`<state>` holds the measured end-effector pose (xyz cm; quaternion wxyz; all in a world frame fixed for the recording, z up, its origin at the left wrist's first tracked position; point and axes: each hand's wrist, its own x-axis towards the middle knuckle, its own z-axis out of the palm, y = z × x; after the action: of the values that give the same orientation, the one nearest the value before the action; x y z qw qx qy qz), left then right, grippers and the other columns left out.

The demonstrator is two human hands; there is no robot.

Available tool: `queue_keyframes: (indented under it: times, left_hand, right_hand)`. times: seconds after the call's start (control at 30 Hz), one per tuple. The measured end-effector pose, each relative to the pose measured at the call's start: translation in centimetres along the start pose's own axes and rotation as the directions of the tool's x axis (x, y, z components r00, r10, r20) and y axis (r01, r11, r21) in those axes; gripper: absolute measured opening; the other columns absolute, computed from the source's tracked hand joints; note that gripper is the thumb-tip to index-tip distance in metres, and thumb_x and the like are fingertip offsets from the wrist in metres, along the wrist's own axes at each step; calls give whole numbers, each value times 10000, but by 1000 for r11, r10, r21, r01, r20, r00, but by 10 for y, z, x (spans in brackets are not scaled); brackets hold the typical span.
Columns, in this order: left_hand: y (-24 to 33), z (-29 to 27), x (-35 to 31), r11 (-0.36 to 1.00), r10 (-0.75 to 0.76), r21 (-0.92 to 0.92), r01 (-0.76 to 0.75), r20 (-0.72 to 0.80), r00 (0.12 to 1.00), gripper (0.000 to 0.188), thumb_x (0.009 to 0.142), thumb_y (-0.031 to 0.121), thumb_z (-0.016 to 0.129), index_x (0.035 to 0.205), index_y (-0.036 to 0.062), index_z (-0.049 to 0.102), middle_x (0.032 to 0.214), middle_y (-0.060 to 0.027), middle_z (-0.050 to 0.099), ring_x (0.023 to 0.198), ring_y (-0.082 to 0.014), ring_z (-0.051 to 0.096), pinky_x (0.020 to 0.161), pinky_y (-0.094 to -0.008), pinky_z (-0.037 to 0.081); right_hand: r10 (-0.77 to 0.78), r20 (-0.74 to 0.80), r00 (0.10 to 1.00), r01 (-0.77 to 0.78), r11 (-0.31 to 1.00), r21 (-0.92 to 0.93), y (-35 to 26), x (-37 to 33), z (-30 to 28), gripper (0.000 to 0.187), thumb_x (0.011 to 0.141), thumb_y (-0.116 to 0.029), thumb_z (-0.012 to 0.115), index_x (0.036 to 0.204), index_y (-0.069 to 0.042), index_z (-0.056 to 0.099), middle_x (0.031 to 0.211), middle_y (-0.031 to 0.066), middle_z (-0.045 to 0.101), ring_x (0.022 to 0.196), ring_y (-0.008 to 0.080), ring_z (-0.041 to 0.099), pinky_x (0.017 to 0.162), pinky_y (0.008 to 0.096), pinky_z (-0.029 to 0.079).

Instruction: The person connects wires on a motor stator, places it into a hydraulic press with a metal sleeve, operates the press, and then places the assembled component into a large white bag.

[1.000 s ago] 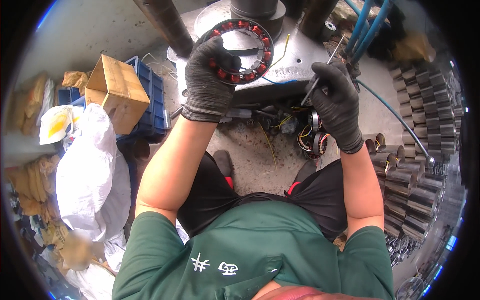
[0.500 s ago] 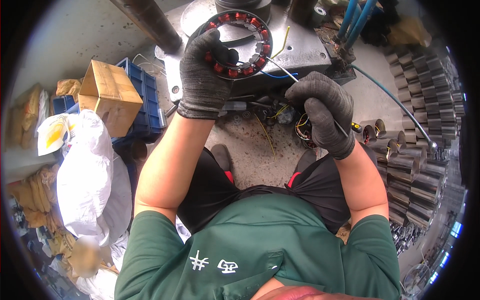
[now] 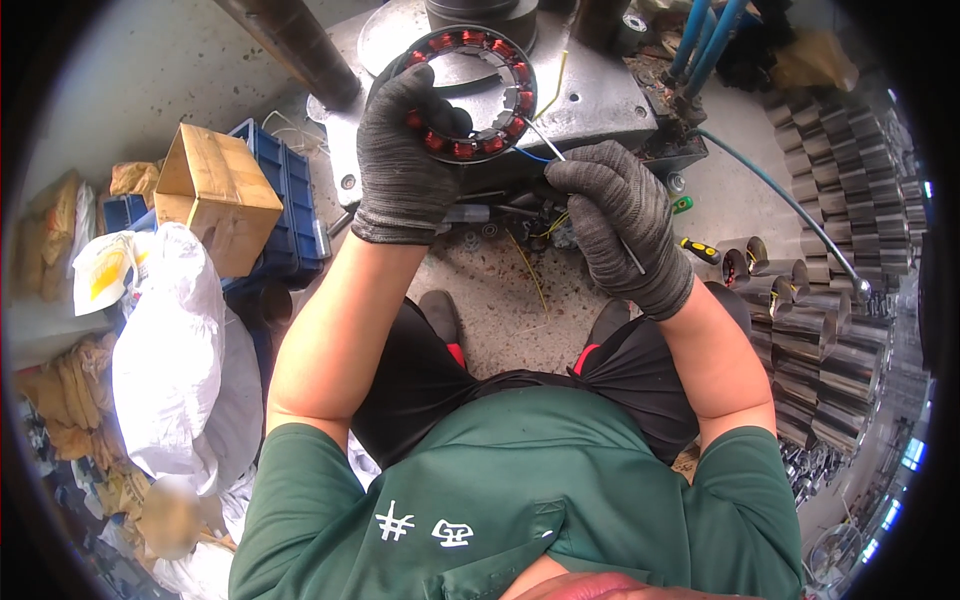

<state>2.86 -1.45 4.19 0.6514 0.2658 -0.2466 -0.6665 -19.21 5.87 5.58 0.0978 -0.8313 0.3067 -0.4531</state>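
Note:
In my left hand, gloved in dark grey knit, I grip a ring-shaped motor stator with red copper coils around its inside. My thumb and fingers close over its left side. A yellow lead and a blue lead stick out at its right. My right hand, in a matching glove, closes around a thin pale strand, which looks like a wire. One end meets the stator's lower right rim; the other emerges below my fingers. Whether it is stiff or soft, I cannot tell.
A metal machine bed lies beyond my hands, with a dark post at left. Left stand a cardboard box, blue crates and a white sack. Right are stacked metal cylinders and a screwdriver.
My right hand has moved left, closer to the stator, sliding along the strand or carrying it. The left hand and stator have shifted slightly left and down. A green-handled tool has come into view.

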Motion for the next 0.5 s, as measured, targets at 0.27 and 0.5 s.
queue_keyframes:
  times: [0.27, 0.5]
  left_hand:
    - [8, -14, 9, 948, -208, -241, 207, 21, 978, 128, 906, 182, 676, 861, 67, 639, 648, -27, 605, 558, -199, 603, 640, -379, 579]
    - [0, -3, 1, 989, -128, -86, 117, -143, 981, 92, 924, 157, 665, 942, 69, 647, 667, -20, 595, 538, -185, 578, 613, -360, 556]
  right_hand:
    - [-75, 7, 997, 75, 997, -12, 4, -2, 3, 228, 858, -20, 630, 1083, -3, 666, 968, 182, 662, 847, 362, 675, 731, 435, 567]
    - [-9, 56, 998, 11, 999, -35, 1, 1, -4, 245, 828, -10, 628, 1069, -2, 668, 962, 194, 669, 827, 379, 680, 719, 447, 568]
